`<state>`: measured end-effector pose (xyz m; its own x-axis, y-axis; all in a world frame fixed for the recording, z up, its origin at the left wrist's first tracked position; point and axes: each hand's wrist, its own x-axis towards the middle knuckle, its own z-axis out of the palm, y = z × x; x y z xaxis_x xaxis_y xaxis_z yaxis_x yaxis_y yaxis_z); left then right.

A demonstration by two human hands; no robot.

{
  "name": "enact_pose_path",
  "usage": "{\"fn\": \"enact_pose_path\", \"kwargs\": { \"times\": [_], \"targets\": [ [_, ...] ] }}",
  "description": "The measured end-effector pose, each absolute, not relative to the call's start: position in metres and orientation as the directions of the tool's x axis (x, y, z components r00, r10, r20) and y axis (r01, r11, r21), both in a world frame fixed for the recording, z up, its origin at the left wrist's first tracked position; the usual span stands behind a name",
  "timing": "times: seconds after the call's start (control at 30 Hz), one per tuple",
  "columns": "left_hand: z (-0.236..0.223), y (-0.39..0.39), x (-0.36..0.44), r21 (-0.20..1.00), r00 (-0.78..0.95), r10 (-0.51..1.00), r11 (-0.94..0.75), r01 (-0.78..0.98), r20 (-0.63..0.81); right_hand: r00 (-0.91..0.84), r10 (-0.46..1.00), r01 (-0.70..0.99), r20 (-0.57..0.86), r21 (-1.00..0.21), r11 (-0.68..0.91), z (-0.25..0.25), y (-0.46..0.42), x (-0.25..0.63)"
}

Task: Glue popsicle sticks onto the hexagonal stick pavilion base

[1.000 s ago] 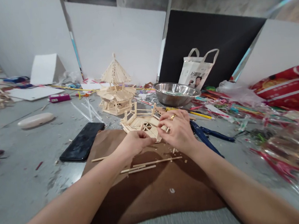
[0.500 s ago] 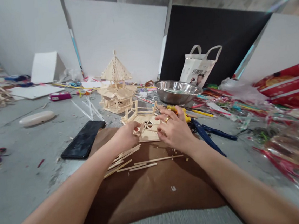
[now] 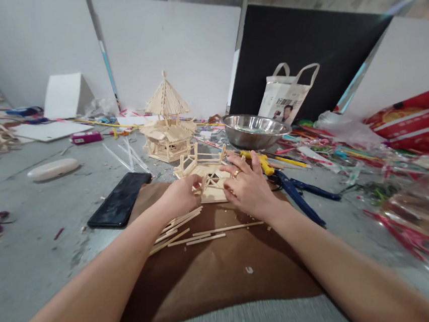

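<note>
A small pavilion base (image 3: 211,170) of pale wooden sticks, with posts and crossed railings, stands at the far edge of a brown cloth (image 3: 225,276). My left hand (image 3: 182,195) pinches at its front left, fingertips closed by a railing post. On the other side, my right hand (image 3: 248,185), with a ring on one finger, has its fingers bent against the front right railing. Exactly what the right fingertips grip is hidden behind the hand. Several loose wooden sticks (image 3: 206,236) lie on the cloth, nearer to me.
A finished stick pavilion (image 3: 167,122) stands behind. To the left are a black phone (image 3: 120,200) and a white oval case (image 3: 53,170). At right lie blue-handled pliers (image 3: 297,198), a yellow tool (image 3: 262,162), a steel bowl (image 3: 255,130), a tote bag (image 3: 286,96) and scattered scraps.
Both hands stay at the pavilion base. My right hand has shifted slightly left, its fingers adjusting at the railing; my left hand has barely moved.
</note>
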<state>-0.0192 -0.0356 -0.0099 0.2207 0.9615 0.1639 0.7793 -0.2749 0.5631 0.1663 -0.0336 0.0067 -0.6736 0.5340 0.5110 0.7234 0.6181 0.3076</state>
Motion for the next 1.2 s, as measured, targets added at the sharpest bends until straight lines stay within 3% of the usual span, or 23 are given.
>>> {"fn": "enact_pose_path", "kwargs": {
  "times": [0.43,1.2],
  "targets": [
    [-0.0077,-0.0371,-0.0186,0.428,0.239,0.961,-0.277,0.86,0.142,-0.678,0.52,0.716,0.52,0.307,0.627,0.0037,-0.0329,0.1654],
    [-0.0101,-0.0364,-0.019,0.399,0.234,0.959,-0.279,0.873,0.158,-0.649,0.506,0.737,0.568,0.308,0.601,0.0041,-0.0325,0.166]
  ]
}}
